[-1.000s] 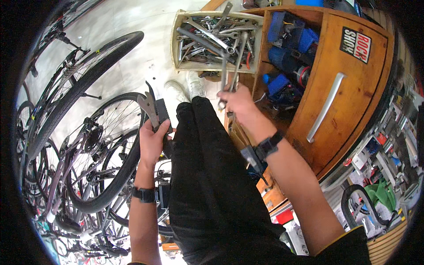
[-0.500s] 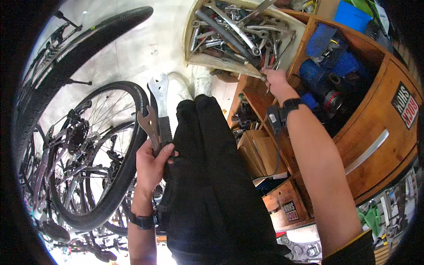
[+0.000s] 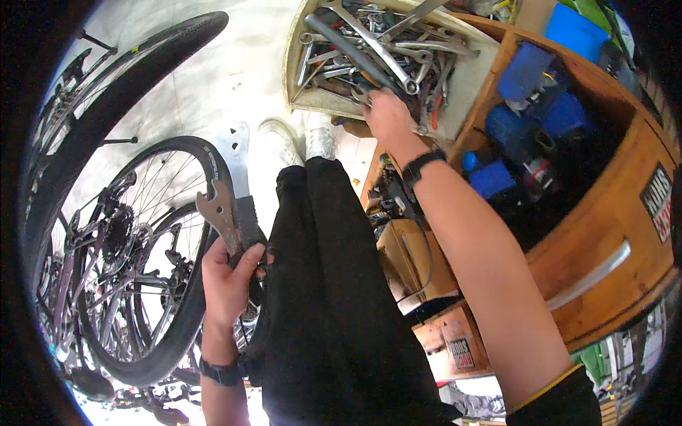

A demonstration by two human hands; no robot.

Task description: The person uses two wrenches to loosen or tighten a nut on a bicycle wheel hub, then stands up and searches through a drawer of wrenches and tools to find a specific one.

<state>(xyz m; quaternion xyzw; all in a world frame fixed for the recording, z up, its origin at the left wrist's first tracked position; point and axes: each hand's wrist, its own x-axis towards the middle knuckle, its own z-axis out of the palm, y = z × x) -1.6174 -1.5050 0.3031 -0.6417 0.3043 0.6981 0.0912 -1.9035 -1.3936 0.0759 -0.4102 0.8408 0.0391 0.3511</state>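
Observation:
My left hand [image 3: 229, 280] is closed around two wrenches, held side by side beside my left thigh. One is a long pedal wrench [image 3: 234, 160] with a silver head and a black ribbed grip; the other is a shorter, flat brownish wrench [image 3: 222, 213]. Over the near edge of a pale drawer [image 3: 323, 106] full of tools, my right hand [image 3: 391, 121] is closed on a small wrench [image 3: 360, 95]. Its jaw pokes out past my fingertips, while my hand covers most of its length. A large double-ended wrench [image 3: 376, 46] and a dark tube-shaped handle [image 3: 344, 46] lie on the heap.
Bicycles with a large tyre [image 3: 206, 284] stand close on my left. To the right is a wooden cabinet [image 3: 604, 263] with an open compartment of blue items [image 3: 522, 131]. A cardboard box [image 3: 408, 259] sits on a lower shelf. My shoes [image 3: 320, 138] are below the drawer.
My right hand has moved left along the drawer's near edge, from its right corner toward the middle. The left hand and its two wrenches have shifted slightly left and down in view.

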